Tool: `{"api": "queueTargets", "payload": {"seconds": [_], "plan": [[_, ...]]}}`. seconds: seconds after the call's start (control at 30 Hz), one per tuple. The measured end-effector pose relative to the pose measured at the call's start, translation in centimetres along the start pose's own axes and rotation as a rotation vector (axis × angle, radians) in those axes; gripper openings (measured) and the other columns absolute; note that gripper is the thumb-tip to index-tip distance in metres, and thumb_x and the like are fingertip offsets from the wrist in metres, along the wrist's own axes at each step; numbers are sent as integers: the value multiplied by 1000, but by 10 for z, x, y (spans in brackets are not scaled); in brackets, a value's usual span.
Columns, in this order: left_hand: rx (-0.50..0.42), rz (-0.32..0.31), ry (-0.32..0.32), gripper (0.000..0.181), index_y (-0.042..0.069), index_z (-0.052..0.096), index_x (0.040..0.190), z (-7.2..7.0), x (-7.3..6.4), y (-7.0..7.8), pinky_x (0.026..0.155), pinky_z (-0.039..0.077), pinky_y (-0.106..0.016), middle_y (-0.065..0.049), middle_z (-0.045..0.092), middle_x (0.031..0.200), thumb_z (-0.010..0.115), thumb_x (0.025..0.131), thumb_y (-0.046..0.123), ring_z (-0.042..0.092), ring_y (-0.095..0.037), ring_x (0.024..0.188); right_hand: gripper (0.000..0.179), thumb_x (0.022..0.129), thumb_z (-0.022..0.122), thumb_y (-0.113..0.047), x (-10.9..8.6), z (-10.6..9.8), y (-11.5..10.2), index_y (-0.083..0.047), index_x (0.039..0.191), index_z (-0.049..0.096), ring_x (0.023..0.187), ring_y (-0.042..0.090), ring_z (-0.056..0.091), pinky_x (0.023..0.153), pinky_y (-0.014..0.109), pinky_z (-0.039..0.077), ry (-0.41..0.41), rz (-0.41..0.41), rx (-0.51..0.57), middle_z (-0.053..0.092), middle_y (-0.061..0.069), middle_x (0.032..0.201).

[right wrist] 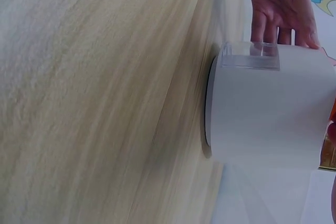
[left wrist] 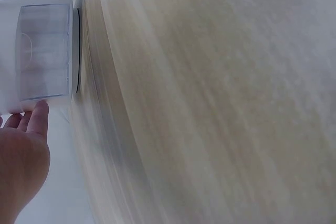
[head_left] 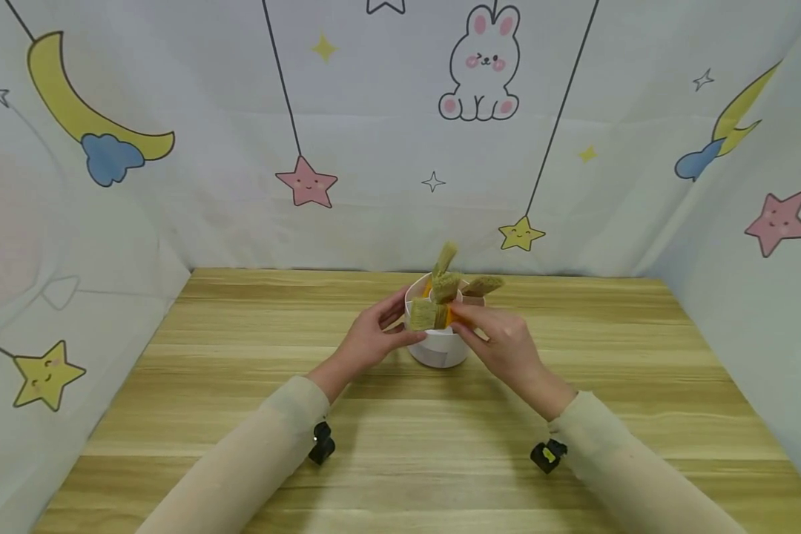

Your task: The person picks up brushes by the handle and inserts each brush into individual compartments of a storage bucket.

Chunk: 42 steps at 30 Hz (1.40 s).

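A white round holder (head_left: pixel 438 350) stands upright near the back of the table, with a clear window (left wrist: pixel 46 51) on its wall in the left wrist view. My left hand (head_left: pixel 371 335) holds it from the left, thumb at the front and fingers round the far side. Over the holder's rim, my right hand (head_left: pixel 507 343) pinches a paintbrush by its orange handle (head_left: pixel 450 315); its tan bristles (head_left: pixel 423 314) point left. Other brushes stick up out of the holder: an upright one (head_left: pixel 446 256), one in the middle (head_left: pixel 447 285) and one leaning right (head_left: pixel 484 285).
The wood-grain table (head_left: pixel 434 460) spreads in front of the holder and to both sides. A white cloth (head_left: pixel 374 230) printed with stars, moons and a rabbit hangs behind the table and along its sides. Each wrist wears a small black camera (head_left: pixel 322 443).
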State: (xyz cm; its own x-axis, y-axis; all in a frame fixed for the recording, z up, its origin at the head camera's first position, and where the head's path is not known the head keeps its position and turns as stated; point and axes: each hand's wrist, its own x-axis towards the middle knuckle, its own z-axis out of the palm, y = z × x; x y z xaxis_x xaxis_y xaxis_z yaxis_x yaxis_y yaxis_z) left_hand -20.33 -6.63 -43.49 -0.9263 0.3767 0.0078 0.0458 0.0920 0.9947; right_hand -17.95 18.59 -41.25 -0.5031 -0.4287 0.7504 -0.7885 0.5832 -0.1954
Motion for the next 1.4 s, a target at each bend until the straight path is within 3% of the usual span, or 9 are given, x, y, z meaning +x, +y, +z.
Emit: {"api": "queueTargets", "payload": {"seconds": [0.3, 0.6, 0.87, 1.07, 1.4], "plan": [[-39, 23, -17, 83, 6, 35, 167, -2, 0, -1, 123, 41, -48, -17, 40, 169, 77, 96, -6, 38, -33, 156, 40, 78, 92, 0, -2, -4, 4, -4, 116, 80, 88, 28, 80, 69, 43, 66, -8, -16, -5, 81, 11, 109], [-34, 19, -32, 83, 8, 35, 168, -3, 1, -2, 122, 42, -45, -14, 38, 170, 77, 97, -2, 37, -30, 157, 36, 82, 91, -5, 1, -11, 4, -5, 116, 81, 95, 29, 80, 74, 45, 67, -84, -8, -16, 81, 11, 113], [-36, 37, -32, 80, 5, 35, 167, -4, 1, -4, 123, 40, -47, -18, 40, 168, 74, 98, -5, 38, -33, 156, 37, 82, 91, -2, 5, -17, 6, -4, 117, 81, 104, 31, 79, 84, 46, 66, -152, -23, -22, 81, 11, 115], [-42, 29, -36, 81, 6, 35, 167, -4, 2, -4, 123, 41, -48, -16, 40, 169, 76, 97, -4, 38, -32, 156, 40, 81, 91, 0, 7, -23, 7, -5, 119, 81, 106, 31, 78, 87, 48, 65, -175, -45, 5, 81, 9, 115], [-38, 50, -34, 82, 2, 35, 166, -4, 2, -5, 120, 43, -50, -22, 40, 167, 75, 95, -9, 40, -38, 154, 41, 79, 92, 1, 10, -28, 7, -3, 118, 81, 106, 30, 78, 90, 50, 64, -201, -75, 40, 81, 8, 115]]}}
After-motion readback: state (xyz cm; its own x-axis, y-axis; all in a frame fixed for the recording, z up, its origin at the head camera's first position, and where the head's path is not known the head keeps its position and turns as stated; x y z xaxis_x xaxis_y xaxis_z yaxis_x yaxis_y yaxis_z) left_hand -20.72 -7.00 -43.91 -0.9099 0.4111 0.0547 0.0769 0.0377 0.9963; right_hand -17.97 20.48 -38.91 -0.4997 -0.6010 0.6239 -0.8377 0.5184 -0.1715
